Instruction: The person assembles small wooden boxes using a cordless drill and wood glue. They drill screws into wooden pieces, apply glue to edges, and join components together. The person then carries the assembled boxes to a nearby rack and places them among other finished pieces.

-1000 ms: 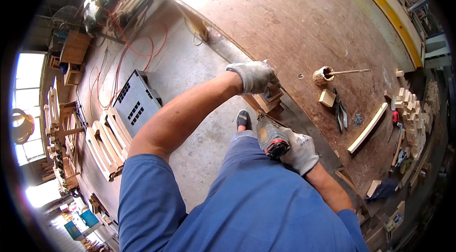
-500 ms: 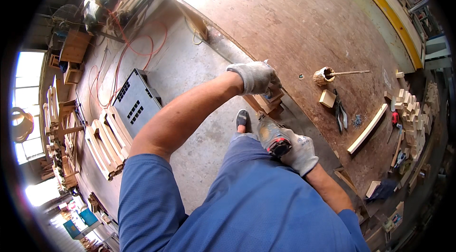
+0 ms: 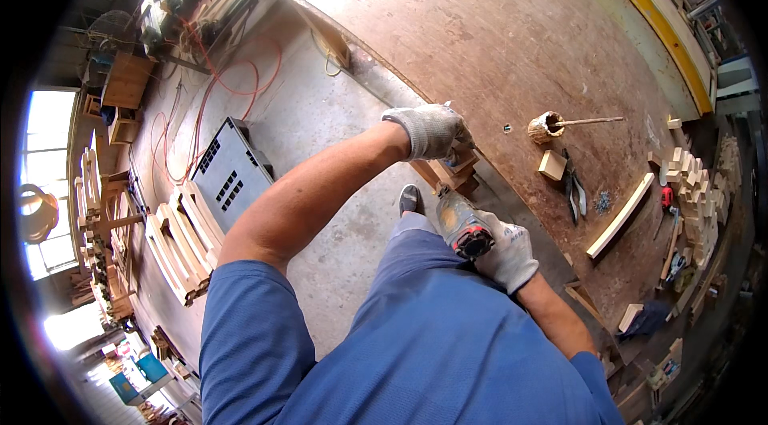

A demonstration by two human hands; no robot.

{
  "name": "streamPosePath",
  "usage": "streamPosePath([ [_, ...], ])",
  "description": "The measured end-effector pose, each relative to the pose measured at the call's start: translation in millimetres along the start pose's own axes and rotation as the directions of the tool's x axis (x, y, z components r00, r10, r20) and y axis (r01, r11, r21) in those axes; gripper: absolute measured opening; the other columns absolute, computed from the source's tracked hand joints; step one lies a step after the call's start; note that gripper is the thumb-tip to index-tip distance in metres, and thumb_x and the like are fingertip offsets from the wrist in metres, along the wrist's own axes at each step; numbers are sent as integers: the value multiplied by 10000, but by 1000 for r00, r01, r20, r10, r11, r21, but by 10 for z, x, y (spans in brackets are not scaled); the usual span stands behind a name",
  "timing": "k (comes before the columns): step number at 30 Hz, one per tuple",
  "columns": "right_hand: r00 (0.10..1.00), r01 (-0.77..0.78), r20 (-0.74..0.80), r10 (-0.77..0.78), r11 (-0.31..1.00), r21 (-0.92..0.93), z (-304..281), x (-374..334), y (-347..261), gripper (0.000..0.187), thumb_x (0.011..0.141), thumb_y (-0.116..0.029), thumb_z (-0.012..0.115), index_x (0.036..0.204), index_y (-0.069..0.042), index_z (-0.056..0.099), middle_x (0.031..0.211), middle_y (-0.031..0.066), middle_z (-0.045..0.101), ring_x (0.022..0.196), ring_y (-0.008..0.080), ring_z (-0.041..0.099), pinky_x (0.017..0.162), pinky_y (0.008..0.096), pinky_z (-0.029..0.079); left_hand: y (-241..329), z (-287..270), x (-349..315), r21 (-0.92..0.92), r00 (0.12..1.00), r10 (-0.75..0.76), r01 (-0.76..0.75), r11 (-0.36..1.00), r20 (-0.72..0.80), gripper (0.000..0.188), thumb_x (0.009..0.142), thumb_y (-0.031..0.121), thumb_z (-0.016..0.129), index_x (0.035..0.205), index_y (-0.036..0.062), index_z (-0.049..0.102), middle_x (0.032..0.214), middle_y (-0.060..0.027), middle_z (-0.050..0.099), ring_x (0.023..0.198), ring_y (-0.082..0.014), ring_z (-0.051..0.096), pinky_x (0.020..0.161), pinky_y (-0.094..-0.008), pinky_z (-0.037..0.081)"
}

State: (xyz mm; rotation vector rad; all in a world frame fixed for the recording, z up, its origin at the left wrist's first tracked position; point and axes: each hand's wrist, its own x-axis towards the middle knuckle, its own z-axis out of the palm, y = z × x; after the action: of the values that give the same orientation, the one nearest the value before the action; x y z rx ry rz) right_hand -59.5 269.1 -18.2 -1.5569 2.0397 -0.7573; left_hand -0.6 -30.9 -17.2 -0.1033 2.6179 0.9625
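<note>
Head view: almost nothing has changed over the last second. The left hand sits where it was, its gloved grip pressed down and closed over the wood block at the near edge of the desk. The block has not shifted; it lies right on that edge, partly overhanging toward the floor. The right hand has drifted slightly, its grip wrapped tight around the power tool, whose nose now points up at the block from just below the desk edge. Whether the tool's tip touches the wood cannot be told; the left hand hides that spot.

Judging from this steadiness, the work on the block is mid-step: held firm, tool lined up, nothing released.

Farther in on the desk stand a small cup with a stick in it, a wooden cube, pliers and a long slat toward the right edge. On the floor to the left lies a grey crate beside stacked wooden frames.
</note>
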Motion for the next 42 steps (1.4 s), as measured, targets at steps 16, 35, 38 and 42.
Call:
streamPosePath([
  [16,998,-66,29,64,996,57,-80,-3,-92,357,874,-192,723,1210,-124,621,910,203,744,823,416,734,710,506,587,9,-11,-19,-7,1000,2,-2,1000,5,371,827,125,767,1197,127,752,1129,-118,754,1040,-351,707,932,-422,561],
  [35,975,-220,47,217,908,358,-170,-377,262,379,809,-195,803,1140,-42,701,982,142,769,929,311,765,829,411,604,179,24,-22,283,992,40,-72,956,118,607,749,120,802,1334,89,645,1238,-170,662,1189,-373,648,1002,-442,551],
  [38,973,-225,33,228,911,346,-109,-340,240,394,806,-224,801,1141,-43,699,989,148,766,937,323,760,837,426,601,143,59,17,318,992,62,-95,943,113,582,769,133,784,1334,99,647,1205,-162,675,1139,-370,674,959,-439,571],
  [42,978,-204,26,205,938,279,-7,-335,319,374,801,-248,784,1103,-44,696,1014,167,756,941,360,745,830,448,601,173,60,-14,334,995,44,-73,940,94,549,787,132,770,1323,93,657,1206,-155,684,1125,-360,685,940,-434,578],
])
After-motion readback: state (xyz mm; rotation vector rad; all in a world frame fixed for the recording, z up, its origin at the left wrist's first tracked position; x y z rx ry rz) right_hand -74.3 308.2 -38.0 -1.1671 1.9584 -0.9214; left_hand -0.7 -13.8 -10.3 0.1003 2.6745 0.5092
